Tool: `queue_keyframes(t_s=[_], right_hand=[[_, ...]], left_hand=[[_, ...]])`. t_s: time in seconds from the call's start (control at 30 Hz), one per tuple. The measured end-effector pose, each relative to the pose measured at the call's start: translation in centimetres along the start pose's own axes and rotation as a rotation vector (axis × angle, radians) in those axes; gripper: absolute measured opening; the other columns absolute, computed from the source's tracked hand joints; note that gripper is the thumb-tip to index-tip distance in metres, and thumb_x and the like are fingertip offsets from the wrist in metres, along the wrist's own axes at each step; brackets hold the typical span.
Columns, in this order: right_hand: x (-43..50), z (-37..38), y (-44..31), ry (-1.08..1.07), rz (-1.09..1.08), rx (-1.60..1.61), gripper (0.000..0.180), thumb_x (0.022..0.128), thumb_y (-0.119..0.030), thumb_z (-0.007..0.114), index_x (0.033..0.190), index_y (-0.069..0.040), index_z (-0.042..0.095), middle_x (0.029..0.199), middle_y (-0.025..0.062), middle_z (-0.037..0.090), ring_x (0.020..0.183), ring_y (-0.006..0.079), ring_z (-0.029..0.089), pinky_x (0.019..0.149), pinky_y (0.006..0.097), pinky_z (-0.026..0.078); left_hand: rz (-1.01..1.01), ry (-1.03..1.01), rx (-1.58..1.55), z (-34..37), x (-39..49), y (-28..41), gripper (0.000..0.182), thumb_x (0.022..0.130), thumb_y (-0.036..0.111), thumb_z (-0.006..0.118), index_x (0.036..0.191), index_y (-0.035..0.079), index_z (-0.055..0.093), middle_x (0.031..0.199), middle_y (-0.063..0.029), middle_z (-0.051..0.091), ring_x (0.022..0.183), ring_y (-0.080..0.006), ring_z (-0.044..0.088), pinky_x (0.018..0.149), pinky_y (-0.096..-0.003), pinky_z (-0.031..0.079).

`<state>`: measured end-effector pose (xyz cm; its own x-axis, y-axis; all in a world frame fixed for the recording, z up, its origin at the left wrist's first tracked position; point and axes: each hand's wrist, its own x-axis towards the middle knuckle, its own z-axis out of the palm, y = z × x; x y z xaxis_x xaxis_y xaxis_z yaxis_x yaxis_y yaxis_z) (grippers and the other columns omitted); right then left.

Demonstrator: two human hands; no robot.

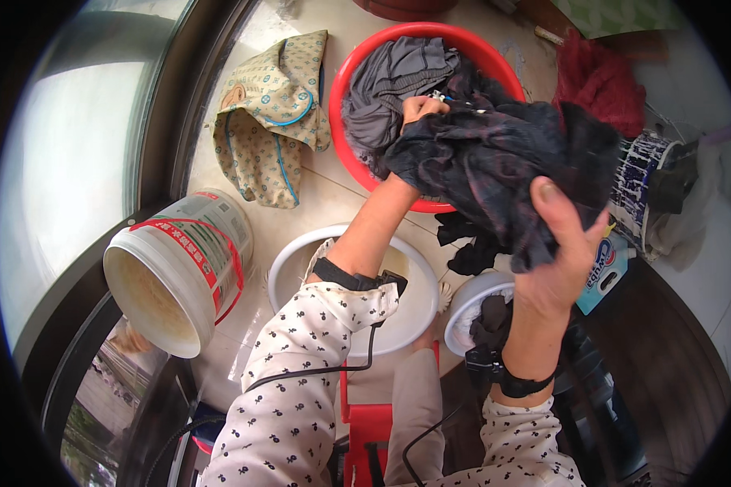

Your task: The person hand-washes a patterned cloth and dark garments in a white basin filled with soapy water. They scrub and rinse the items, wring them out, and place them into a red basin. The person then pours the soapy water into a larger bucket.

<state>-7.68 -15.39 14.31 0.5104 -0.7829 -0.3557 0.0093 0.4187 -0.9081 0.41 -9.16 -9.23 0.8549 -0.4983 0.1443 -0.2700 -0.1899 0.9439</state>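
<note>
A dark wet garment with a faint reddish pattern hangs bunched between my two hands, partly over a red plastic basin. My left hand is at its left end, fingers curled at the cloth beside a small white and blue item too blurred to name. My right hand grips the lower right part, thumb on top. Grey clothes lie in the basin with some suds. Beneath the garment, black cloth lies on the floor. A white basin sits below my left forearm.
A patterned tan cloth and a tilted white bucket lie left, near the glass door. On the right are a smaller basin holding dark and white cloth, a blue detergent pack, a dark red cloth and a patterned bag.
</note>
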Motion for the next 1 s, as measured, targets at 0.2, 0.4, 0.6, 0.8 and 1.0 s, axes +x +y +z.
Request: queue_keyframes(t_s=[0.2,0.4,0.6,0.8,1.0], right_hand=[[0.7,0.0,-3.1,-0.204,-0.053,0.179,0.038,0.08,0.001,0.066,0.118,0.002,0.059,0.108,0.0116,0.066,0.102,0.0212,0.064,0.097,0.036,0.048],[3.9,0.1,-0.2,-0.33,0.056,0.437,0.025,0.087,-0.003,0.064,0.111,0.004,0.066,0.11,0.013,0.068,0.107,0.0222,0.063,0.101,0.0384,0.046],[8.2,-0.5,5.4,-0.23,0.166,0.163,0.029,0.087,-0.011,0.07,0.114,-0.005,0.061,0.104,0.0046,0.068,0.095,0.0159,0.065,0.088,0.033,0.051],[10.4,-5.3,10.9,-0.281,0.427,-0.255,0.051,0.095,-0.04,0.059,0.13,-0.004,0.051,0.129,0.0077,0.056,0.112,0.0181,0.056,0.092,0.0342,0.046],[7.2,-10.7,14.7,-0.168,0.489,-0.524,0.066,0.091,-0.032,0.062,0.142,0.004,0.038,0.105,0.0108,0.063,0.083,0.0165,0.063,0.067,0.0282,0.05]], left_hand=[[0.197,0.019,-0.078,-3.0,0.8,4.1,0.031,0.078,0.01,0.064,0.109,0.006,0.057,0.112,-0.0139,0.05,0.107,-0.0285,0.051,0.093,-0.0331,0.043],[-0.519,-0.177,-0.757,-6.5,0.1,6.3,0.043,0.082,0.008,0.067,0.123,0.004,0.056,0.123,-0.0058,0.058,0.115,-0.0179,0.053,0.098,-0.0325,0.044],[-0.713,-0.335,-0.828,-8.0,1.6,7.2,0.044,0.078,0.006,0.065,0.12,0.0,0.055,0.115,-0.004,0.06,0.104,-0.0151,0.057,0.092,-0.0279,0.045],[-0.747,-0.215,-0.568,-6.5,1.1,5.8,0.056,0.078,0.039,0.074,0.105,-0.01,0.063,0.103,-0.0167,0.064,0.104,-0.0194,0.058,0.094,-0.0334,0.044],[-0.742,-0.296,0.151,-6.4,0.7,2.2,0.059,0.08,0.045,0.074,0.099,-0.011,0.065,0.086,-0.009,0.065,0.077,-0.0134,0.06,0.07,-0.0306,0.049]])
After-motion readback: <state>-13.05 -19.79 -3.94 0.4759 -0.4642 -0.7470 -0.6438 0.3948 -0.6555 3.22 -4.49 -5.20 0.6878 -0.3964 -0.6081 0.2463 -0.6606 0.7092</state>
